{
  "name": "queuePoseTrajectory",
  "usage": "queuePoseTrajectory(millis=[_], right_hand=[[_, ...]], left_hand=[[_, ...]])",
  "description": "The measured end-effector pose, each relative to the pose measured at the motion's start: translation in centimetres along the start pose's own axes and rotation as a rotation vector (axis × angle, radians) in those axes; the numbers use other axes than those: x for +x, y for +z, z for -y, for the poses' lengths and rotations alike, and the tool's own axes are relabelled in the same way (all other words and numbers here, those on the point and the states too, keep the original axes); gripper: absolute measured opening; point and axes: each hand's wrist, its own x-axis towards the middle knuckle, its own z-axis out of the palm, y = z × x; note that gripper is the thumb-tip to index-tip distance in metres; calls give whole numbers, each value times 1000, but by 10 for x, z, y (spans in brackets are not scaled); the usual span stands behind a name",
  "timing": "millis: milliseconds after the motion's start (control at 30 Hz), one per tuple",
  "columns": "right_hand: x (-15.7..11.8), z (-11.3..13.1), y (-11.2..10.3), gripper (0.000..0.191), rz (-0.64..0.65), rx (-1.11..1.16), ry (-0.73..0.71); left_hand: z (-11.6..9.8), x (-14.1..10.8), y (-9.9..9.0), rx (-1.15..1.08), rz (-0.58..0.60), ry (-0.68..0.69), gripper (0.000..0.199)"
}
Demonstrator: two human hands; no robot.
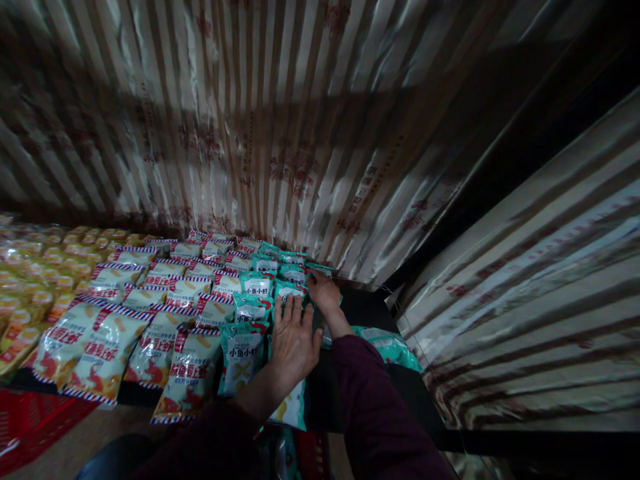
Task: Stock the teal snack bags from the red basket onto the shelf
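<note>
My left hand (pixel 295 339) lies palm down with its fingers stretched out over the teal snack bags, touching their tops near the front of the rows. Farther back and to the right, my right hand (pixel 326 293) reaches onto the last teal bags, its fingers slightly bent against them; the packaging partly hides under it. A teal bag (pixel 242 357) stands just left of my left hand, and another bag (pixel 295 403) shows partly beneath that wrist. Behind my hands, more teal bags (pixel 257 285) sit in close rows.
Rows of white snack bags with red lettering (pixel 187 370) stand to the left, with yellow packets (pixel 30 293) beyond. One teal bag (pixel 387 345) lies on the black shelf (pixel 363 380) at the right. Striped wrapping sheets (pixel 280 133) cover the back. A red basket (pixel 35 427) is below left.
</note>
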Motion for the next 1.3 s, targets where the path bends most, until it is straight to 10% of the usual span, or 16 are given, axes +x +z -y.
queuePoseTrajectory(millis=[833, 1067, 1300], right_hand=[[3, 3, 17, 29, -265, 72, -46], [-38, -27, 25, 40, -637, 246, -225], [-96, -56, 57, 48, -611, 216, -160]], left_hand=[[11, 0, 7, 81, -24, 39, 46], [9, -1, 1, 94, -89, 51, 43], [-3, -51, -23, 33, -152, 79, 43]])
